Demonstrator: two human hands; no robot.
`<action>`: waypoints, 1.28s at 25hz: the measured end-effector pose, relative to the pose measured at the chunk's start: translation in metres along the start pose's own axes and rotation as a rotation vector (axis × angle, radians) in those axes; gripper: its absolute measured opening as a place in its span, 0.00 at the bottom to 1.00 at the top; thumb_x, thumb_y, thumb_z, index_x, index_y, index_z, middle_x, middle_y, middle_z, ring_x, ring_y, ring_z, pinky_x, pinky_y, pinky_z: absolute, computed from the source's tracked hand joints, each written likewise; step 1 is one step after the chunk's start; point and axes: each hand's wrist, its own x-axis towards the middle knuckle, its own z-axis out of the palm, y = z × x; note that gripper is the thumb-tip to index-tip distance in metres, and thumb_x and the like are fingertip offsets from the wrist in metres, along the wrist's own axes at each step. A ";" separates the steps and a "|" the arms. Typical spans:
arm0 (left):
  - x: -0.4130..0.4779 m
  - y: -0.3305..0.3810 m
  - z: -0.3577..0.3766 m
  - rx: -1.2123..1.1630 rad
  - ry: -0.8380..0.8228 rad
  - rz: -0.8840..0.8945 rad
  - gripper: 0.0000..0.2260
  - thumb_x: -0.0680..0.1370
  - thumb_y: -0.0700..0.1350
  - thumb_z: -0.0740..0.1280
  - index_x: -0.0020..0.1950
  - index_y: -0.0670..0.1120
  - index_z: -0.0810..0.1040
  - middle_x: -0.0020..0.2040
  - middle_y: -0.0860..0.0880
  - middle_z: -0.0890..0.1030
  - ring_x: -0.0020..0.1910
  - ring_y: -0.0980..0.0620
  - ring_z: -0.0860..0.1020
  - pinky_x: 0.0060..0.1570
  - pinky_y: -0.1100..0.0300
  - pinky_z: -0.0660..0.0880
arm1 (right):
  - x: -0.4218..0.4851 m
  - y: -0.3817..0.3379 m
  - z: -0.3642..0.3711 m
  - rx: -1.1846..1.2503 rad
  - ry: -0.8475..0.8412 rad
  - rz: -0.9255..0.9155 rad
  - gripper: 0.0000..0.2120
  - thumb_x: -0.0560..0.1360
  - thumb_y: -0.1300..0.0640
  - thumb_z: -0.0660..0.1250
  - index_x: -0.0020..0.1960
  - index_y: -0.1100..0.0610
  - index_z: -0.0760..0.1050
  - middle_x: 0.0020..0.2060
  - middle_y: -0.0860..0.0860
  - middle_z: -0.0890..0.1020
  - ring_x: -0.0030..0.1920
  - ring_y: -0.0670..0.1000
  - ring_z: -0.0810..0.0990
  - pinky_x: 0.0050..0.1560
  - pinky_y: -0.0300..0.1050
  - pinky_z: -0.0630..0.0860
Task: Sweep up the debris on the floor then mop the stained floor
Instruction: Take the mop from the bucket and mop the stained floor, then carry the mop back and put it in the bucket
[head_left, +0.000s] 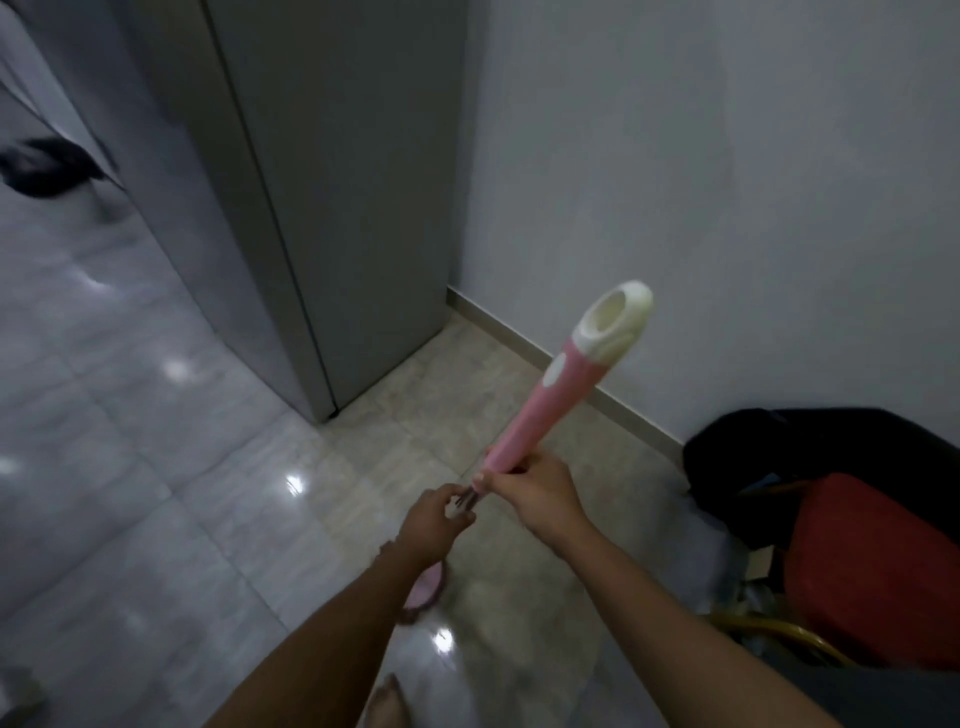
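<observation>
Head view: a pink handle (540, 410) with a cream-white looped cap (615, 325) was observed raised above the floor, slanting up and to the right toward the white wall (727, 208). The right hand (535, 493) was found closed around the lower end of the pink grip, fingers wrapped fully about it. The left hand (434, 522) was noted just below and to the left, its fingertips pinched on a thin metal shaft (467, 500) emerging from the grip; how firmly the shaft was held could not be told (the frame was blurred there). The two hands were recorded as close together, nearly touching.

The head of the implement was hidden behind the left forearm; only a pink part (426, 590) was seen low beside that arm, near the glossy tiled floor (156, 467). A grey cabinet (322, 208) was noted standing in the corner against the wall. A black bag (810, 457) and a red object (878, 566) were recorded at the right, against the wall's base. A foot (387, 701) was seen at the bottom edge.
</observation>
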 end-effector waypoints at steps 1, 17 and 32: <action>0.002 -0.004 -0.015 0.005 0.006 0.010 0.20 0.78 0.50 0.68 0.69 0.48 0.74 0.63 0.45 0.77 0.61 0.47 0.77 0.58 0.60 0.71 | 0.004 -0.016 0.007 0.005 -0.027 -0.057 0.09 0.62 0.53 0.78 0.40 0.47 0.81 0.37 0.40 0.85 0.39 0.37 0.83 0.39 0.30 0.76; -0.131 0.018 -0.138 0.029 0.499 -0.036 0.20 0.80 0.55 0.61 0.70 0.50 0.70 0.62 0.46 0.80 0.59 0.46 0.79 0.58 0.53 0.76 | -0.035 -0.194 0.067 -0.014 -0.609 -0.676 0.12 0.69 0.62 0.75 0.47 0.48 0.78 0.41 0.45 0.84 0.44 0.45 0.82 0.45 0.33 0.78; -0.401 -0.104 -0.255 -0.112 1.191 -0.244 0.13 0.76 0.67 0.58 0.45 0.59 0.71 0.36 0.58 0.75 0.35 0.61 0.74 0.34 0.63 0.68 | -0.265 -0.301 0.288 0.122 -1.074 -1.043 0.09 0.75 0.57 0.69 0.53 0.47 0.77 0.45 0.45 0.83 0.49 0.45 0.82 0.51 0.43 0.80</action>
